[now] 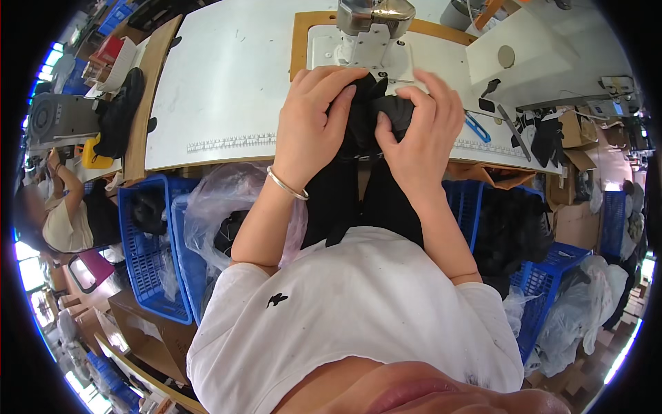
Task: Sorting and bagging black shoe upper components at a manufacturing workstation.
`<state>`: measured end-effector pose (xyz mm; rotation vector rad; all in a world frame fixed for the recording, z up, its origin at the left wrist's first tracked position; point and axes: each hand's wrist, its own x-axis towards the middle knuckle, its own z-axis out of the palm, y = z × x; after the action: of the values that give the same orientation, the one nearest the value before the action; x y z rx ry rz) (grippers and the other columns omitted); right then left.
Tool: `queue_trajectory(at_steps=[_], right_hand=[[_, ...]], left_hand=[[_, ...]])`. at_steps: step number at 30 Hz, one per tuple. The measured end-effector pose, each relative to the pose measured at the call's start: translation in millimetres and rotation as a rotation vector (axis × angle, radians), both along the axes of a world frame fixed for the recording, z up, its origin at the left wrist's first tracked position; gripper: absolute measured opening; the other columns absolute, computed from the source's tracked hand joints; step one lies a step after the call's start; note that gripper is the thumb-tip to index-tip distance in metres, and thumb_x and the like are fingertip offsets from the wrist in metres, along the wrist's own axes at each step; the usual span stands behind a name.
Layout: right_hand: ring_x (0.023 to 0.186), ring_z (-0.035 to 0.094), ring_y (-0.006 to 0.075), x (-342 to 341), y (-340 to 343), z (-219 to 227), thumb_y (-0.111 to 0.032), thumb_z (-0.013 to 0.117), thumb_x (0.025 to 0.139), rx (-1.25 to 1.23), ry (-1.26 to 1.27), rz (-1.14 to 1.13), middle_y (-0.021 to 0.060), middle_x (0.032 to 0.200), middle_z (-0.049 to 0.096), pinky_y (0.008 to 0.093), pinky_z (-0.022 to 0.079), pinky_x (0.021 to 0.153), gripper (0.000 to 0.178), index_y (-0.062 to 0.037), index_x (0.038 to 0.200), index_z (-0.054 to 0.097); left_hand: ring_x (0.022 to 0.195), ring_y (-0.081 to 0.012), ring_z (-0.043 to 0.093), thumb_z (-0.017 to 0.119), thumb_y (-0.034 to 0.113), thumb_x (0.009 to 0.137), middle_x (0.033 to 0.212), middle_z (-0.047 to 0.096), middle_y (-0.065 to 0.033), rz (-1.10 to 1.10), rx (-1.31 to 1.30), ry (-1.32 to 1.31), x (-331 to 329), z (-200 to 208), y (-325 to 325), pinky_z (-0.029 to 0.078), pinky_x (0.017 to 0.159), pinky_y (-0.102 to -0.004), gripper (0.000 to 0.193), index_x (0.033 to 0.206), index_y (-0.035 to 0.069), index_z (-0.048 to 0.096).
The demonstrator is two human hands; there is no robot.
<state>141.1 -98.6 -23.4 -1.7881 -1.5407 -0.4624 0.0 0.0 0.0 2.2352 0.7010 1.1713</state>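
Head view: at the far left, a co-worker (69, 224) in a light top is seen beside a grey machine housing (62, 121). Next to the housing, a black item, shoe-like in outline, is propped near a yellow object (92, 153). Further right, a blue basket (148, 265) is placed beneath the front edge of the white desk (221, 76), with dark material seen inside it, and a translucent plastic bag (210, 200) is draped beside it. Along the desk's front edge, a ruler strip (231, 143) is laid.

A metal bangle is worn on the wrist of the left hand (314, 114). By this hand's grip, thumb and fingers drawn close together, the left side of a black fabric piece (362, 121) is held. The piece is positioned over the desk's front edge, just before the sewing machine (374, 24). Its right side is held by the right hand (426, 127), the grip partly curled, thumb in front and fingers over the top; some fingertips are raised and blurred.

To the right, a blue-handled tool (477, 127) is left lying on the desk, near a narrow dark blade-like strip (516, 134). Below, black material (514, 228) is heaped in a blue crate, and pale plastic bags (583, 310) are bunched at the far right.
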Motion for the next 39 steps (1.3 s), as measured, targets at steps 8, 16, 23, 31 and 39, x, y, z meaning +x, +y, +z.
queue_trajectory(at_steps=[8,16,23,31,39], right_hand=[[0.110,0.058,0.0172,7.7,-0.3,5.6,-0.013,0.070,0.079,0.012,-0.239,-0.005,-0.0072,0.098,0.066,0.0538,0.025,0.112,0.007,-0.0167,0.083,0.068],[0.102,0.061,0.0163,-1.1,-1.8,12.4,-0.018,0.075,0.080,0.005,-0.032,0.068,-0.0061,0.087,0.068,0.0516,0.025,0.113,0.006,-0.0146,0.081,0.070],[0.103,0.060,0.0167,7.9,-1.1,-5.7,-0.018,0.073,0.083,0.096,0.042,0.070,-0.0049,0.086,0.067,0.0487,0.025,0.110,0.005,-0.0168,0.088,0.072],[0.109,0.057,0.0160,12.8,-5.9,1.3,-0.047,0.080,0.069,0.002,-0.023,0.153,-0.0049,0.092,0.065,0.0497,0.024,0.109,0.035,-0.0204,0.091,0.074],[0.108,0.058,0.0175,14.7,-0.2,2.9,-0.051,0.080,0.066,-0.003,0.005,0.169,-0.0028,0.090,0.066,0.0499,0.024,0.109,0.039,-0.0192,0.087,0.073]], left_hand=[[0.095,-0.0290,0.060,0.056,-0.008,0.086,0.107,0.069,-0.0083,-0.057,0.001,-0.085,-2.5,-6.3,7.5,0.050,0.083,-0.0359,0.039,0.114,0.013,0.074],[0.093,-0.0292,0.060,0.056,-0.007,0.089,0.105,0.068,-0.0098,-0.031,0.013,-0.120,2.9,-4.1,2.6,0.050,0.083,-0.0360,0.041,0.122,0.012,0.070],[0.094,-0.0287,0.060,0.055,-0.007,0.091,0.103,0.069,-0.0099,-0.020,-0.001,-0.133,1.3,-4.2,5.6,0.049,0.083,-0.0352,0.037,0.119,0.011,0.070],[0.098,-0.0212,0.065,0.051,-0.007,0.094,0.107,0.068,-0.0111,0.003,-0.030,-0.099,1.2,-3.1,7.3,0.050,0.086,-0.0286,0.032,0.116,0.005,0.072],[0.098,-0.0213,0.065,0.051,-0.008,0.093,0.108,0.068,-0.0108,-0.004,-0.023,-0.109,2.0,-5.3,8.1,0.050,0.085,-0.0285,0.032,0.113,0.005,0.072]])
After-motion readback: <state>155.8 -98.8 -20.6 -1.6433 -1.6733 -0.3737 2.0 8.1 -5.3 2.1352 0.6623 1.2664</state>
